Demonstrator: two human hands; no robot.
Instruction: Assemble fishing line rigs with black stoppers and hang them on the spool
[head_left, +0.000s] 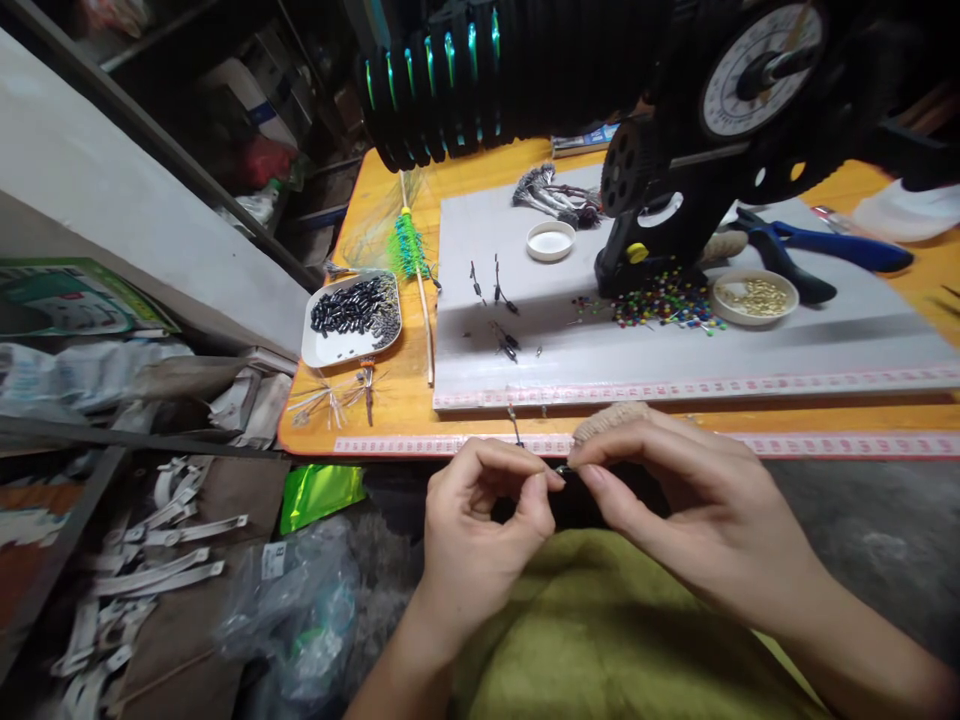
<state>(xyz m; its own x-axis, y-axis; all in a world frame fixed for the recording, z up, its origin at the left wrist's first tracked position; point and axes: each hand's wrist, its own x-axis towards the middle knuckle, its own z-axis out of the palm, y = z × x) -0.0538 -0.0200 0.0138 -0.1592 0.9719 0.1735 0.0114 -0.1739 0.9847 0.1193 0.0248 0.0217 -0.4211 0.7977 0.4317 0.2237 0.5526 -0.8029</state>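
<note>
Near the table's front edge, my left hand and my right hand are close together, fingertips almost meeting. Between them is a small dark, shiny piece, pinched from both sides; its exact kind is too small to make out. A tan textured thing shows behind my right index finger. Just beyond my left fingers, a thin dark piece with a wire-like end sticks up by the edge. Similar small black pieces lie on the white board ahead.
A white tray of black tube-like pieces stands left. On the board are colourful ball-headed pins, a dish of gold bits, a white lid and blue-handled pliers. A dark machine with a dial overhangs the board.
</note>
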